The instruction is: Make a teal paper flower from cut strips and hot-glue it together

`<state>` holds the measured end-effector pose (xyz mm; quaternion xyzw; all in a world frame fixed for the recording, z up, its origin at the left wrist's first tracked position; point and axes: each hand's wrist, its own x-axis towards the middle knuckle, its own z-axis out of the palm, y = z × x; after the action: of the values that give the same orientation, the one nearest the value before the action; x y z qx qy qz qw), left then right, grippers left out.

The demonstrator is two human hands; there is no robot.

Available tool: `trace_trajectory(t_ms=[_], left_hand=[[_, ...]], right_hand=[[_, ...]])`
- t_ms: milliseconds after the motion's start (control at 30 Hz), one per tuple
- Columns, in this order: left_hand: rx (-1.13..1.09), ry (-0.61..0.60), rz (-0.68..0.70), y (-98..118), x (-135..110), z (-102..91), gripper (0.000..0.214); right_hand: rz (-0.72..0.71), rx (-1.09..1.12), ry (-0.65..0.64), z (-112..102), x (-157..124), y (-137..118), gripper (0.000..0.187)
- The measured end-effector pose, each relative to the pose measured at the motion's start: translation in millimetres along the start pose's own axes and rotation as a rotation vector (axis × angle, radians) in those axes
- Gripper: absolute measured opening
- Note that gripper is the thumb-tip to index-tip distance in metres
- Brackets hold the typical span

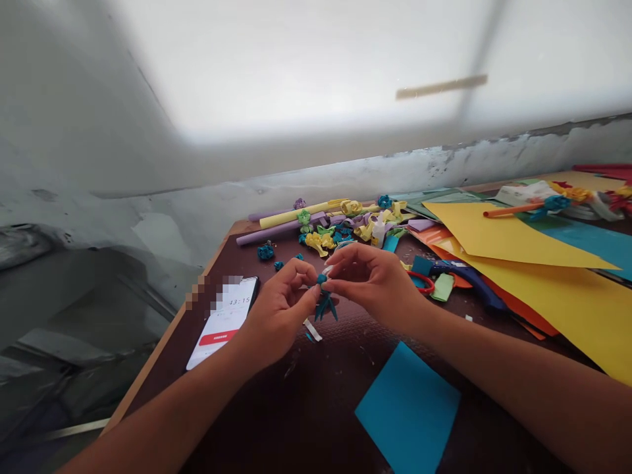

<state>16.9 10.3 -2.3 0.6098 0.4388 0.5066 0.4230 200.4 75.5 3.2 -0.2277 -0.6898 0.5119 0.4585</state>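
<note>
Closest to my camera come two bare forearms (197, 388), reaching in from the lower corners, and between them a blue paper square (407, 408) lies flat on the dark table (296, 415). Now I'm on the fingers: left hand (281, 309) pinching a small blue paper piece (326, 307), right hand (378, 280) pinching it too, thumbs almost meeting, pointed ends hanging below, all of it held above the tabletop. Left of them I've got a phone (222, 322) reading 43:15. Beyond, crumpled paper flowers crowd around a purple roll (276, 232); over right, yellow sheets (513, 237) overlap orange ones.
</note>
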Motion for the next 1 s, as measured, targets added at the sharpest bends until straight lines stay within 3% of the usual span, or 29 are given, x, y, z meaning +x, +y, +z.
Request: trace_trajectory(t_ms=[400, 1000], left_hand=[[-0.084, -0.253, -0.069, 2, 2, -13.4, 0.024], [-0.113, -0.188, 0.027, -1, 5, -15.3, 0.011]], right_hand=[[-0.008, -0.070, -0.233, -9, 4, -1, 0.032], [-0.119, -0.086, -0.269, -13, 2, -7, 0.021]])
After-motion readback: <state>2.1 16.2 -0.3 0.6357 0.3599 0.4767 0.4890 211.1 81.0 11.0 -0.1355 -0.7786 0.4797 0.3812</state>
